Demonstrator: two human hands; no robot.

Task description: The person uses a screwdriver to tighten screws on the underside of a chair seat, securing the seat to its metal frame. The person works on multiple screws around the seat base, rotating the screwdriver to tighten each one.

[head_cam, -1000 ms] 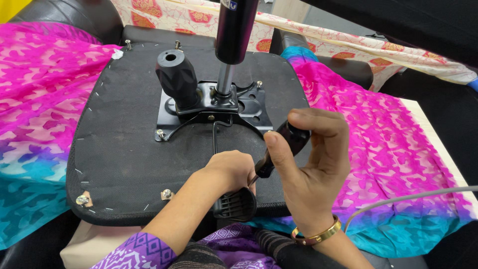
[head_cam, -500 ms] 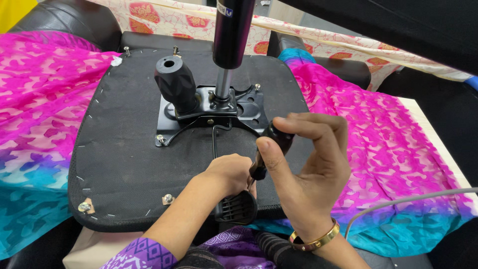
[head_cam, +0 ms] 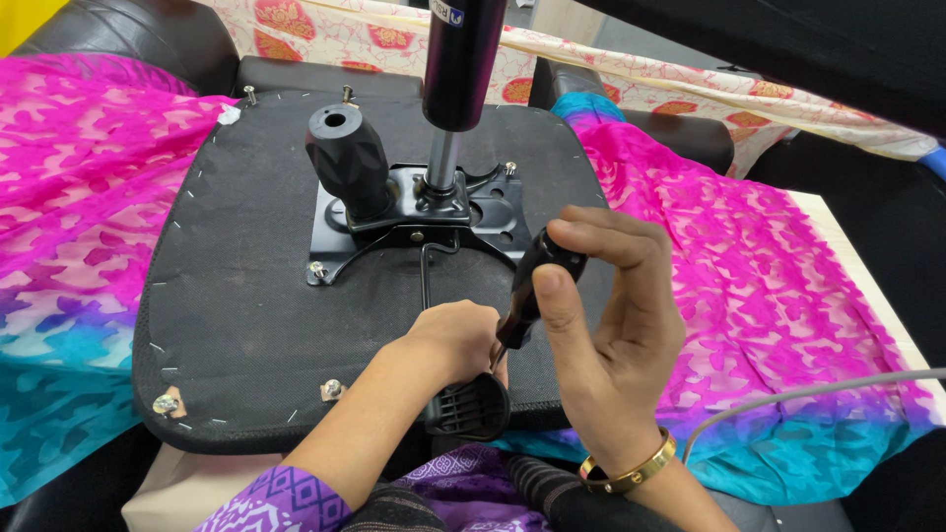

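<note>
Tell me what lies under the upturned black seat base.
Under the seat base a pink and turquoise patterned cloth spreads out on both sides, over black cushions. A pale surface shows below its near edge. What lies directly beneath its middle is covered.

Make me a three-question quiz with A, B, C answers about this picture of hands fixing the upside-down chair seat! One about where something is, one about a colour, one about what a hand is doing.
1. Where is the metal mounting plate?
A. Bolted at the middle of the black seat underside
B. Lying on the pink cloth
C. Held in the left hand

2. What colour is the bracelet on the right wrist?
A. Silver
B. Gold
C. Red

3. What is the right hand doing?
A. Lying flat and empty
B. Pointing at the ceiling
C. Gripping a black-handled screwdriver

Answers:
1. A, the plate sits around the gas cylinder at the seat's centre.
2. B, the band shines gold.
3. C, its fingers wrap the handle, with the tip down by the left hand at the seat's front edge.
</note>
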